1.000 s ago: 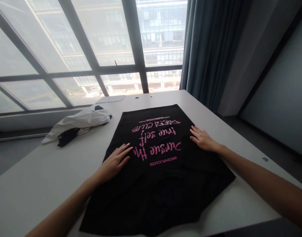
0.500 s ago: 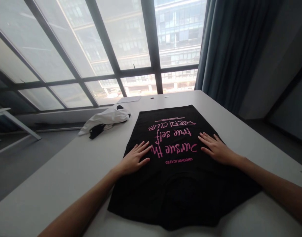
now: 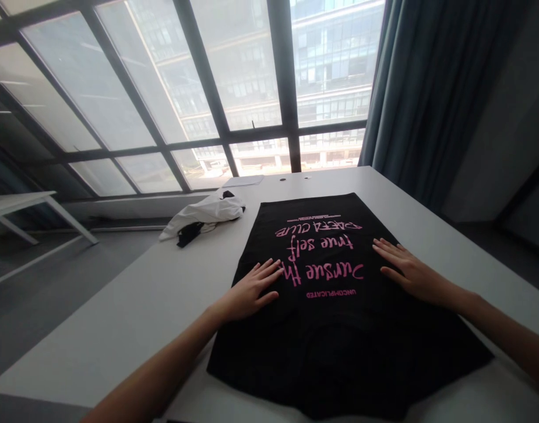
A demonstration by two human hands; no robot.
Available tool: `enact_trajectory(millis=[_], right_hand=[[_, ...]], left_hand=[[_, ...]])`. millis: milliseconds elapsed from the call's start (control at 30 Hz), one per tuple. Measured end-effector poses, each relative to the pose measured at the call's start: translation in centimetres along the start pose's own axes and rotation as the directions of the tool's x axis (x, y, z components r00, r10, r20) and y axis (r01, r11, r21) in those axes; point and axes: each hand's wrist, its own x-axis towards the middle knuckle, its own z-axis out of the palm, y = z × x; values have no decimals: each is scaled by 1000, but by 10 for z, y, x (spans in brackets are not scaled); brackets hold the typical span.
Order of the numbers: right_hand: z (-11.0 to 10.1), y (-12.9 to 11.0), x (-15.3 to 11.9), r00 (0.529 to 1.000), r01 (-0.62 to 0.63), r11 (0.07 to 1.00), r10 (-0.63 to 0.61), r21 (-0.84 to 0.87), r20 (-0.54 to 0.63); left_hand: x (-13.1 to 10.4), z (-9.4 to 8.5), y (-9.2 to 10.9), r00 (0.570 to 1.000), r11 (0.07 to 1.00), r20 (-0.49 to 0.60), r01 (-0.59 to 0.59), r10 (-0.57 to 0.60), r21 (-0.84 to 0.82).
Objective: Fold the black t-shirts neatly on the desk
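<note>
A black T-shirt (image 3: 322, 341) with pink lettering lies spread on the white table (image 3: 132, 317), its print upside down to me and its neck end toward me. Flat on its left side rests my left hand (image 3: 253, 289), fingers stretched out and partly over the end of the lettering. My right hand (image 3: 408, 271) lies on the right side of the shirt, just right of the print, with its fingers extended. Neither hand grips the cloth.
Beyond my left hand, a crumpled white and black garment (image 3: 208, 212) lies by the table's left edge. A flat pale sheet (image 3: 243, 181) is at the far edge. Another white table (image 3: 23, 202) stands at left; a blue-grey curtain (image 3: 410, 106) hangs at right.
The view has shifted, so everything sits a little further right. My right hand has slid slightly outward from the lettering; my left hand keeps about the same spot on the shirt.
</note>
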Motion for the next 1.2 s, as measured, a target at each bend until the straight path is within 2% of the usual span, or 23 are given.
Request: enact_trajectory(millis=[100,233,433,600,767,967,1033,1133,1200], right_hand=[[0,-3,-8,999,33,999,-33,41,12],[16,-8,-16,990,87,994,-94,71,107],[19,-16,-28,996,61,996,-66,67,63],[12,-25,-37,990,76,996,-81,46,112],[9,-32,-41,998,44,999,-44,9,49],[12,-35,-50,990,5,1000,-9,28,143],[6,-33,-48,995,7,1000,-10,28,99],[-2,-27,-47,999,-38,999,39,35,-27],[-1,-24,-47,998,-54,998,55,35,-36]], left_hand=[[-11,-2,18,995,996,46,-81,83,-37],[-17,5,30,986,989,77,-146,148,-29],[-17,7,30,988,991,81,-135,135,-3],[-17,6,31,986,991,100,-133,130,20],[-17,7,30,986,988,64,-156,156,7],[-17,2,32,963,967,94,-253,254,-25],[-18,0,33,963,968,93,-249,251,-36],[-18,-1,35,960,966,110,-253,258,-55],[-16,0,35,954,965,146,-255,262,-63]])
